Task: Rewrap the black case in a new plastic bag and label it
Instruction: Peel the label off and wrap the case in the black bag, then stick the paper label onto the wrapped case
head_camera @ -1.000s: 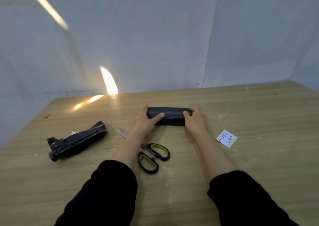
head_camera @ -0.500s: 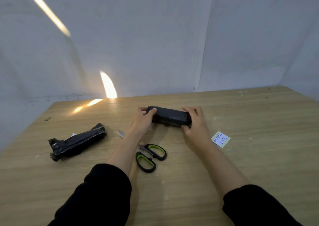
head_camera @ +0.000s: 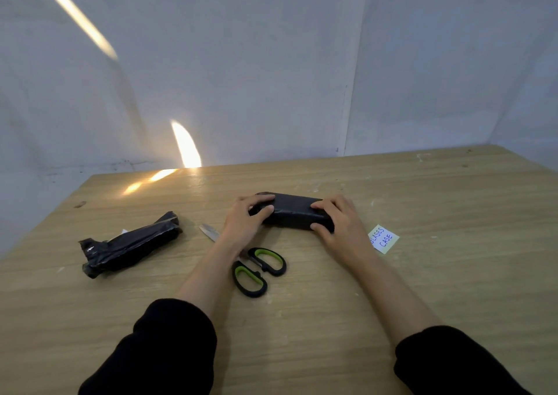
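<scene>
2 hands were what I had on the black case (head_camera: 294, 215), which lay lengthwise across the middle of the wooden table (head_camera: 437, 201), wrapped in dark plastic. My left hand (head_camera: 245, 222) gripped its left end, fingers curled over the top and thumb pressed on the near face; my right hand (head_camera: 339, 224) clasped the right end the same way, fingers on top, thumb at the near lower corner. Both sets of fingers were narrow and closed on the case.

Just below my left wrist lay the scissors (head_camera: 256, 271), black with green inside the handles, blades pointing left and away, partly hidden under my forearm. The label (head_camera: 385, 239), a pale slip with blue handwriting, sat just beside my right hand, its near left corner hidden by it. Well off to the left lay a crumpled black plastic bundle (head_camera: 129, 245), apart from everything else.

I saw bare tabletop to the right of the label out to the right edge, behind the case up to the far edge against the wall (head_camera: 271, 77), and in front between my 2 black sleeves (head_camera: 169, 352)
</scene>
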Action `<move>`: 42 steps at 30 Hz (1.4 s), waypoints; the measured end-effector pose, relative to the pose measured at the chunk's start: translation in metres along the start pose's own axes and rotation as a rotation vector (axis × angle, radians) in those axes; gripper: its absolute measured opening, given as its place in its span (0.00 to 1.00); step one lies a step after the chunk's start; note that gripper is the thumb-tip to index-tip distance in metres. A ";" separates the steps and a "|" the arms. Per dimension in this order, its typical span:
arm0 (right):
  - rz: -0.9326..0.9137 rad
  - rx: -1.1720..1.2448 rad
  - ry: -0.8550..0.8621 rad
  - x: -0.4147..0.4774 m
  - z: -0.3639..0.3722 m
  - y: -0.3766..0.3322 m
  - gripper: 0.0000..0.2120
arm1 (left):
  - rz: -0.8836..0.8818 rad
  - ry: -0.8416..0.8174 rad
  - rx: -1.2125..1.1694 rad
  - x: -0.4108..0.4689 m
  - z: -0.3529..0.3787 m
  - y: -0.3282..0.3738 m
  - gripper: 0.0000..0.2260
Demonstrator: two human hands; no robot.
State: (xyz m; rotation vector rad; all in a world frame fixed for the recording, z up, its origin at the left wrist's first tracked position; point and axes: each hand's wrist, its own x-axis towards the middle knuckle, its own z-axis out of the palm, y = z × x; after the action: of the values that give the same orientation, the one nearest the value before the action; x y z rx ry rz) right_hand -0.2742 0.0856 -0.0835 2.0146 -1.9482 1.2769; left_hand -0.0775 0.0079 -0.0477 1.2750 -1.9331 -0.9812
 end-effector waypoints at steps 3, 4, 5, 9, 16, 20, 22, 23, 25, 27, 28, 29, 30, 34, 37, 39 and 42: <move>-0.004 0.000 -0.008 -0.001 -0.001 0.002 0.18 | 0.021 -0.003 0.046 -0.005 0.001 -0.001 0.15; 0.002 0.000 -0.014 -0.001 -0.002 0.002 0.18 | 0.027 0.008 0.037 -0.006 0.002 -0.002 0.15; 0.011 -0.007 -0.019 -0.001 -0.002 0.000 0.17 | 0.032 0.022 0.029 -0.007 0.004 -0.002 0.15; -0.005 -0.112 -0.042 0.005 0.005 -0.008 0.13 | 0.041 0.052 0.056 -0.005 0.011 0.005 0.11; 0.141 -0.012 0.115 -0.002 -0.011 -0.001 0.10 | -0.012 0.048 0.230 -0.003 0.019 0.005 0.18; 0.306 -0.079 0.151 -0.009 -0.036 0.019 0.07 | 0.043 0.262 0.396 -0.013 0.039 0.021 0.18; 0.362 -0.097 0.115 -0.016 -0.047 0.029 0.07 | 0.271 0.352 0.415 -0.020 0.055 0.034 0.14; 0.385 -0.089 0.094 -0.019 -0.052 0.034 0.07 | 0.376 0.350 0.406 -0.024 0.064 0.042 0.11; 0.402 -0.068 0.070 -0.024 -0.063 0.043 0.08 | 0.501 0.274 0.384 -0.035 0.084 0.056 0.07; 0.392 -0.023 0.050 -0.028 -0.070 0.049 0.10 | 0.517 0.174 0.392 -0.043 0.104 0.062 0.07; 0.385 -0.002 0.038 -0.030 -0.073 0.051 0.10 | 0.496 0.132 0.396 -0.046 0.113 0.062 0.07; 0.382 0.010 0.027 -0.032 -0.076 0.052 0.10 | 0.467 0.093 0.395 -0.048 0.120 0.060 0.07; 0.383 0.015 0.018 -0.035 -0.077 0.053 0.10 | 0.447 0.062 0.388 -0.050 0.127 0.058 0.08; 0.371 -0.030 -0.006 -0.042 -0.079 0.054 0.09 | 0.424 0.018 0.426 -0.053 0.145 0.054 0.16; 0.376 -0.082 -0.006 -0.042 -0.076 0.056 0.08 | 0.353 0.004 0.443 -0.050 0.151 0.056 0.20; 0.394 -0.088 -0.001 -0.042 -0.077 0.055 0.09 | 0.312 -0.010 0.431 -0.047 0.152 0.058 0.19; 0.417 -0.081 0.018 -0.043 -0.078 0.054 0.09 | 0.297 -0.017 0.391 -0.046 0.151 0.059 0.18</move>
State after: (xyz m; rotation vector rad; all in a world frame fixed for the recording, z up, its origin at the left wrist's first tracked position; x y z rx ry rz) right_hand -0.3534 0.1529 -0.0833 1.6057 -2.4546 1.2499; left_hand -0.2118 0.1029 -0.0824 1.1322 -2.3223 -0.4820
